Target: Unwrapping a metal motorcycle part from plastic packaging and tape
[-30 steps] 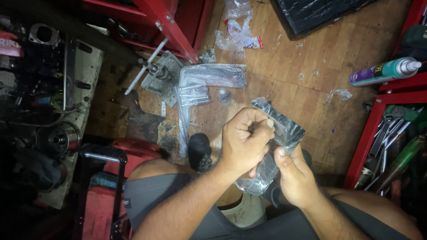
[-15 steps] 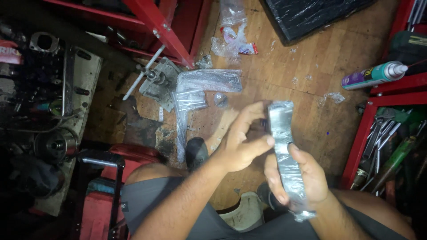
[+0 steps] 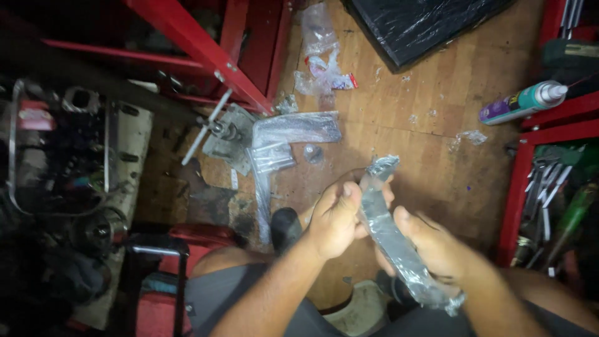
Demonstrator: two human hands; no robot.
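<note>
A long grey part wrapped in clear plastic is held between both hands over my lap. My left hand grips its upper half, fingers curled around the wrap near the top end. My right hand holds the lower half from below, thumb lying on top of the plastic. The wrap's crumpled bottom end hangs past my right wrist.
On the wooden floor ahead lie another plastic-wrapped part, a metal tool with a handle and a crumpled clear bag. A red steel frame stands at the upper left, an engine at left, a spray can and red shelves with tools at right.
The wrapped part went from bunched between both hands to stretched out lengthwise. My left hand has closed around its upper half, and the view shifted slightly.
</note>
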